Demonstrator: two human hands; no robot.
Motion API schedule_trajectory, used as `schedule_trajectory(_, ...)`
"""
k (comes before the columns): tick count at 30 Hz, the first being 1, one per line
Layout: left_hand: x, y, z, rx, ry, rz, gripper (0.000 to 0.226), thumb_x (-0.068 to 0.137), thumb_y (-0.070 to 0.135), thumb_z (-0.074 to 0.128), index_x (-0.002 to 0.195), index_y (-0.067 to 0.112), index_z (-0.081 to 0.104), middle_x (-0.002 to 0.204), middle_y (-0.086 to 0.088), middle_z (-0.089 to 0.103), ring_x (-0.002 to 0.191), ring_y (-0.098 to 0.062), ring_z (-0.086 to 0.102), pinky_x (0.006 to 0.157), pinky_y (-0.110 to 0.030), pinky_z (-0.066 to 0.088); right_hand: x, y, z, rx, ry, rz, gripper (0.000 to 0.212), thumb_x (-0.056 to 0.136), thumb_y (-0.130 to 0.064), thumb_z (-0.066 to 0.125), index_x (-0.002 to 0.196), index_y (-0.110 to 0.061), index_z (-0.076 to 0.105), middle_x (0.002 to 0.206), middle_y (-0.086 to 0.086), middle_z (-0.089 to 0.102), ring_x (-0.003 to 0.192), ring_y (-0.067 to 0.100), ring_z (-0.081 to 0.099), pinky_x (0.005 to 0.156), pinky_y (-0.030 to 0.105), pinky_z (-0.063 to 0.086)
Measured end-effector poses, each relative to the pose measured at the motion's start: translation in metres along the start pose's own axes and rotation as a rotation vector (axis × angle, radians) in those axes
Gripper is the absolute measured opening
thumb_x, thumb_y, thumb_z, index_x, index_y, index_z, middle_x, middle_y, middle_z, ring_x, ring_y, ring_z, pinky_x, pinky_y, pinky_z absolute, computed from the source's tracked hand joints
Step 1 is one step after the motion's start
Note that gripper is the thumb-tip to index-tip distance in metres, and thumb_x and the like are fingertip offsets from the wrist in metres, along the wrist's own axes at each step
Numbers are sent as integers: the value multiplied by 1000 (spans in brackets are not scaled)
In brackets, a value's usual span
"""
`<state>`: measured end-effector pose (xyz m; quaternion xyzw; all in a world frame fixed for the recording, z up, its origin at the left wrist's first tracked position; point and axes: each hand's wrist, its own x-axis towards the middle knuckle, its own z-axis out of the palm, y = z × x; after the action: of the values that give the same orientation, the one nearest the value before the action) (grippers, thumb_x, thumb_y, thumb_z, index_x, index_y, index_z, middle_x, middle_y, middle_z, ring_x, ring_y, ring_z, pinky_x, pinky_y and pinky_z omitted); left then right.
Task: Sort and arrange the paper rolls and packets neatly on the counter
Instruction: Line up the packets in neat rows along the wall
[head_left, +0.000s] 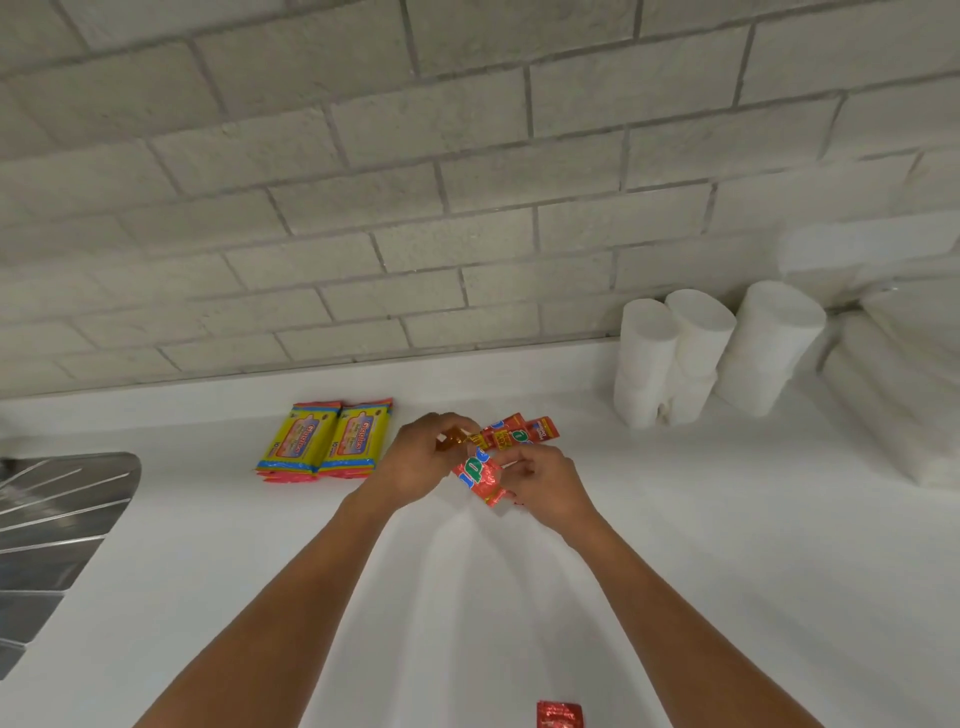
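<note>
Red packet: long axis runs diagonally, far-left to near-right; your left hand and right hand pinch it.

I count two yellow packets, three upright paper rolls, and one stray red sachet; the red packets in my hands overlap too much to count.

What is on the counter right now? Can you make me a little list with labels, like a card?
place: white counter below a grey brick wall
left hand: grips a small orange packet
right hand: pinches a red packet
behind hands: more red packets
yellow packets: two stacks, side by side
paper rolls: standing by the wall, right
near edge: one stray red packet
far left: metal sink drainer
</note>
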<state>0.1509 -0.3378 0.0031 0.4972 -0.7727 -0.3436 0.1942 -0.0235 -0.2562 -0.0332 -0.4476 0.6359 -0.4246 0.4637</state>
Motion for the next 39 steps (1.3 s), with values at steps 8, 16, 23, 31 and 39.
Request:
schedule_trajectory(8, -2, -4, 10, -396, 127, -228, 62, 82, 20, 79, 135, 33, 50, 104, -4, 68, 89, -24, 71, 83, -45, 60, 6, -7, 13, 404, 67, 212, 16, 86, -8, 75, 97, -19, 70, 102, 2, 73, 90, 16, 72, 74, 28, 60)
schedule_trajectory(16, -2, -17, 26, -474, 249, -235, 63, 88, 16, 72, 138, 34, 38, 103, -6, 68, 87, -18, 72, 72, -39, 63, 18, -11, 32, 508, 98, 270, 17, 88, -9, 74, 105, -10, 70, 100, 9, 76, 86, 21, 76, 74, 31, 62)
schedule_trajectory(23, 27, -32, 18, -337, 317, -264, 34, 93, 16, 64, 122, 29, 52, 102, 1, 67, 81, -7, 69, 58, -19, 55, 23, 1, 30, 314, 82, 280, 15, 88, -2, 70, 99, -12, 70, 97, 9, 74, 85, 22, 75, 83, 36, 62)
schedule_trajectory(31, 74, -58, 16, -99, 245, -302, 22, 94, 12, 57, 106, 29, 65, 116, -6, 69, 99, -20, 67, 73, -31, 58, 12, 12, -2, 86, 187, 149, 23, 88, -4, 63, 83, -24, 73, 87, 5, 75, 79, 25, 74, 77, 33, 62)
schedule_trajectory(39, 90, -70, 32, 91, 230, -326, 24, 91, 16, 58, 106, 30, 70, 112, -2, 72, 101, -21, 65, 76, -29, 48, 9, 28, -35, -177, 261, 89, 18, 91, -14, 62, 94, -27, 74, 92, -14, 70, 80, 7, 66, 78, 24, 55)
